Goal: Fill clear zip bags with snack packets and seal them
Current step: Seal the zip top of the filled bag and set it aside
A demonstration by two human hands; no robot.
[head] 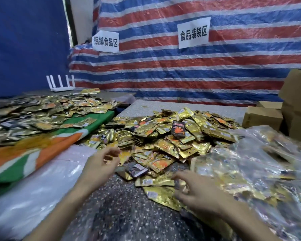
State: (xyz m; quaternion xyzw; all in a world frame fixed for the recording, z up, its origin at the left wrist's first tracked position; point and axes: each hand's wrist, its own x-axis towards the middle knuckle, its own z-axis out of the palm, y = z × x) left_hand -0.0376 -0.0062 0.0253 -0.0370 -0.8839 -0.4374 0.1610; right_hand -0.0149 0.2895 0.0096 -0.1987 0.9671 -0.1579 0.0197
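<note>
Over the table (122,211), your left hand (101,164) hangs loose-gripped, empty; right hand (196,193) grip above the snack packets (163,136) is unclear. Gathering step, I judge: scoop a handful.

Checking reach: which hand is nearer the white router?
Left. The left hand is in front of the router, slightly right; the right hand is farther right and closer to the person.

a makeshift food-packing workshop. a red, white and blue striped tarp (181,70) serves as the wall, and printed paper signs (193,32) taped to it name work zones, one for bagging food. gold snack packets (163,136) lie heaped loose across a speckled table (122,211), with cardboard boxes (262,117) stacked alongside.
</note>
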